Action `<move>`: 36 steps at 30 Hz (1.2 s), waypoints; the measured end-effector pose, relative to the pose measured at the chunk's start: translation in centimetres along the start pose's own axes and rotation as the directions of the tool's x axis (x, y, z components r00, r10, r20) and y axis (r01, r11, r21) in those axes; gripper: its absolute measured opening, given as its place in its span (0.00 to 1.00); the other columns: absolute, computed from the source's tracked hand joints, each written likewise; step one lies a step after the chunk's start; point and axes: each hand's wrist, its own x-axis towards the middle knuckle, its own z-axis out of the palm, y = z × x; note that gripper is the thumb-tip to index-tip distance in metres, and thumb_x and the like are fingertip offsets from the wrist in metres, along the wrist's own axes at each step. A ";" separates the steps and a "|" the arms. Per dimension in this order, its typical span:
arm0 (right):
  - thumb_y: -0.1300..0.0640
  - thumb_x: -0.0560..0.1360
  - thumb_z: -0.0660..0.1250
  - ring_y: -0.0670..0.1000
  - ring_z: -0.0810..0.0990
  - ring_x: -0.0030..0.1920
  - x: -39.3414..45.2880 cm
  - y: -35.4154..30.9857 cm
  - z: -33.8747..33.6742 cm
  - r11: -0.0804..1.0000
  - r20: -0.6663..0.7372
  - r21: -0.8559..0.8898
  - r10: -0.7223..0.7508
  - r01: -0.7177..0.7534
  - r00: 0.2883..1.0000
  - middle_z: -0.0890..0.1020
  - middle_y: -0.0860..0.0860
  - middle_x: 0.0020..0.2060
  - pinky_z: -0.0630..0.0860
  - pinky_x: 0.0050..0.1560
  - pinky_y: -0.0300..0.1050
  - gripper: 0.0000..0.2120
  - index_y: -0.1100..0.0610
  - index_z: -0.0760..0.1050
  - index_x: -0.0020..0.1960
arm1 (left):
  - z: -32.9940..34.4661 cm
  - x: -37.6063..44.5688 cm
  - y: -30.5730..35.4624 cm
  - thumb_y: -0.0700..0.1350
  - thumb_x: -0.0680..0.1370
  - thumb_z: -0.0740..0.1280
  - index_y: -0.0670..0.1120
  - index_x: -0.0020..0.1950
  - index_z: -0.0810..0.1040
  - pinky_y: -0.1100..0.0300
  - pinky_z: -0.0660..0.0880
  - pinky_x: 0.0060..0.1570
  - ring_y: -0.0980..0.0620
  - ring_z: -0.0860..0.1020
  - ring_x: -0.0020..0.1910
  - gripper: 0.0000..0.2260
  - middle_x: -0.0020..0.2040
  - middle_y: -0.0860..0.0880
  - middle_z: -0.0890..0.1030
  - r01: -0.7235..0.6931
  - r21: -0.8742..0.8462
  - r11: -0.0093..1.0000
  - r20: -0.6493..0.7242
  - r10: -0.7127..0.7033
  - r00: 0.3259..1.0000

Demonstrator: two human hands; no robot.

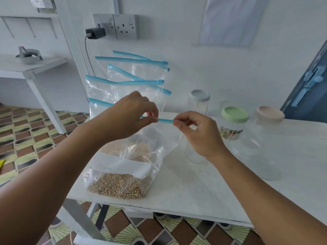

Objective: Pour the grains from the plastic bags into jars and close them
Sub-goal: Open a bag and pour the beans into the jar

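Now opening the soybean bag (120, 181) at the table's (203, 190) front-left corner.
Left hand (131, 115) and right hand (196, 133) pinching the blue zip strip (165, 120); best pulled apart evenly, bag upright, clear open jar (196, 152) just beside.

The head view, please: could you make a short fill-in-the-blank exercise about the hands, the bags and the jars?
1. Both the left hand and the right hand pinch the ____ zip strip of the front bag.
2. The front bag holds round, ____ grains.
3. The jar with the ____ lid stands between a grey-lidded jar and a beige-lidded jar.

Missing words: blue; yellowish; green
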 end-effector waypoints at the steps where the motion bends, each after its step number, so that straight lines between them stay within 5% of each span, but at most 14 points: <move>1: 0.54 0.79 0.74 0.45 0.81 0.47 -0.1 0.2 -0.1 1.000 -0.012 -0.026 0.001 -0.001 1.000 0.85 0.41 0.45 0.75 0.47 0.30 0.03 0.51 0.85 0.51 | -0.1 -0.3 -0.3 0.53 0.82 0.67 0.52 0.57 0.83 0.57 0.69 0.53 0.54 0.71 0.51 0.09 0.50 0.56 0.81 0.008 0.002 1.000 -0.007 -0.008 1.000; 5: 0.50 0.78 0.74 0.44 0.80 0.49 0.0 -0.6 0.4 0.976 0.025 -0.205 -0.072 0.075 0.997 0.83 0.41 0.49 0.75 0.49 0.30 0.08 0.48 0.84 0.57 | 0.1 -0.7 -0.6 0.52 0.83 0.67 0.52 0.58 0.83 0.58 0.68 0.53 0.54 0.71 0.51 0.09 0.50 0.56 0.80 0.031 0.009 0.999 -0.026 -0.031 0.999; 10: 0.50 0.79 0.73 0.47 0.82 0.51 0.6 -1.9 1.6 0.946 0.084 -0.286 -0.132 0.150 0.988 0.85 0.45 0.51 0.82 0.56 0.43 0.10 0.50 0.85 0.58 | 0.1 -0.6 -0.2 0.53 0.83 0.66 0.52 0.59 0.83 0.58 0.69 0.54 0.53 0.71 0.53 0.09 0.52 0.54 0.81 0.009 0.046 0.999 -0.038 -0.008 0.999; 17: 0.54 0.77 0.75 0.46 0.80 0.45 0.6 0.4 1.0 0.961 0.027 -0.250 -0.116 0.120 0.993 0.83 0.42 0.44 0.80 0.48 0.41 0.04 0.50 0.85 0.52 | -1.1 -2.6 -3.3 0.52 0.82 0.67 0.51 0.56 0.84 0.55 0.71 0.52 0.52 0.72 0.50 0.08 0.50 0.53 0.83 0.032 0.119 0.992 -0.069 -0.023 0.997; 23: 0.54 0.77 0.75 0.45 0.81 0.44 0.6 1.5 0.6 0.959 0.036 -0.259 -0.107 0.113 0.994 0.83 0.41 0.43 0.78 0.47 0.35 0.03 0.51 0.86 0.51 | -2.6 -4.2 -5.4 0.57 0.80 0.61 0.52 0.53 0.84 0.44 0.76 0.52 0.49 0.74 0.47 0.15 0.47 0.53 0.83 0.066 0.151 0.986 -0.079 -0.055 0.995; 25: 0.55 0.77 0.76 0.44 0.81 0.44 0.5 1.8 0.3 0.957 0.035 -0.266 -0.106 0.112 0.994 0.83 0.41 0.43 0.76 0.46 0.32 0.03 0.51 0.86 0.51 | -3.0 -4.8 -6.2 0.53 0.81 0.65 0.51 0.53 0.83 0.43 0.76 0.51 0.49 0.72 0.45 0.10 0.45 0.53 0.82 0.075 0.189 0.979 -0.105 -0.056 0.993; 27: 0.56 0.77 0.76 0.45 0.81 0.44 0.4 2.0 -0.1 0.968 0.023 -0.237 -0.078 0.081 0.997 0.84 0.41 0.43 0.76 0.46 0.31 0.03 0.52 0.86 0.50 | -3.4 -5.3 -7.1 0.48 0.80 0.70 0.50 0.52 0.83 0.43 0.76 0.50 0.48 0.72 0.44 0.04 0.44 0.53 0.81 0.080 0.233 0.969 -0.143 -0.047 0.989; 32: 0.55 0.78 0.74 0.45 0.80 0.46 0.8 1.2 -0.1 0.970 0.100 -0.241 0.010 0.015 0.995 0.83 0.41 0.42 0.76 0.47 0.34 0.01 0.51 0.83 0.48 | -3.3 -5.6 -7.1 0.53 0.80 0.65 0.48 0.53 0.84 0.43 0.75 0.50 0.43 0.74 0.47 0.11 0.47 0.48 0.81 0.160 0.257 0.953 -0.153 -0.123 0.981; 36: 0.45 0.79 0.72 0.43 0.81 0.47 1.6 -0.6 -0.5 0.968 0.217 -0.231 0.145 -0.093 0.965 0.82 0.41 0.45 0.75 0.44 0.35 0.06 0.46 0.81 0.52 | -2.4 -5.6 -5.4 0.51 0.78 0.73 0.48 0.67 0.81 0.41 0.76 0.51 0.39 0.74 0.54 0.18 0.56 0.42 0.78 0.250 0.281 0.927 -0.230 -0.187 0.955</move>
